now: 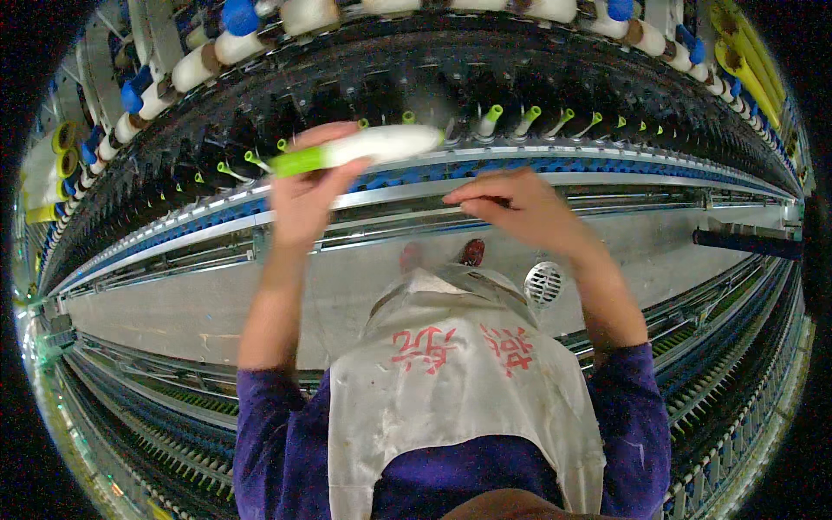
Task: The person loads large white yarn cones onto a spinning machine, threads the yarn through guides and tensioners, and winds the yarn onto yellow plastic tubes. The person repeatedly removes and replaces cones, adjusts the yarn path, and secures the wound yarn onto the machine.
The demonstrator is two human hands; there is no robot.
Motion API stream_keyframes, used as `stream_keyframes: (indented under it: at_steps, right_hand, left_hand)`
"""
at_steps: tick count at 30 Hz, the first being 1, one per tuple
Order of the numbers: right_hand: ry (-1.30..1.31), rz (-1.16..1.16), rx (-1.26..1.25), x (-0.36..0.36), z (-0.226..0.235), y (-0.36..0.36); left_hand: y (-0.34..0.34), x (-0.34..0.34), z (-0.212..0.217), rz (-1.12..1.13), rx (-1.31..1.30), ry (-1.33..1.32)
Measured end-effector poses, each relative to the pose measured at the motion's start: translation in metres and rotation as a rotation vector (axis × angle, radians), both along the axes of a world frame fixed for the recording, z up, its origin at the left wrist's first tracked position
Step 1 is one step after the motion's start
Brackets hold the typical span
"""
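Note:
My left hand (305, 201) is closed around a bobbin (386, 145) wound with white yarn, held nearly level with its bright green tube end toward the left. The bobbin is slightly smeared by motion and lies in front of the row of spindles. My right hand (518, 204) is over the machine's front rail (598, 177), to the right of and a little nearer than the bobbin. Its fingers are curled and pinched together, pointing left; anything between them is too small to make out. Green-tipped tubes (490, 120) stand on the spindles just beyond both hands.
White rollers (309, 15) with blue knobs (240, 16) run along the machine's top. Yellow tubes (750, 65) are at the far right. A round floor drain (544, 283) lies in the aisle; a dark bar (747, 243) juts in at the right. Another machine (165, 416) stands behind me.

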State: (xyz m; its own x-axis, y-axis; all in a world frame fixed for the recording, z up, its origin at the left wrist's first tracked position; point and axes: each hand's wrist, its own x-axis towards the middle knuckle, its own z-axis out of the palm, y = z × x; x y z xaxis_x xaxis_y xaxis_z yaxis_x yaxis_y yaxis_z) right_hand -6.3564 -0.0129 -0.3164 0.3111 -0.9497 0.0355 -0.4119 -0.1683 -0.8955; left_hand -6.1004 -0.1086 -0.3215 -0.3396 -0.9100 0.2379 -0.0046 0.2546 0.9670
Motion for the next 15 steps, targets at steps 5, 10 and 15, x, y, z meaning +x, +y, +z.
stream_keyframes:
  at_steps: [5, 10, 15]
  right_hand:
    - [-0.047, -0.038, -0.176, -0.061, 0.08, 0.026]
    - [-0.259, -0.007, -0.222, -0.108, 0.076, 0.056]
    - [-0.279, -0.025, -0.208, -0.151, 0.065, 0.053]
  left_hand:
    - [-0.022, -0.114, -0.027, 0.002, -0.465, -0.394]
    - [-0.037, -0.151, -0.039, 0.17, -0.271, -0.515]
    - [-0.036, -0.171, -0.054, 0.382, -0.256, -0.522]
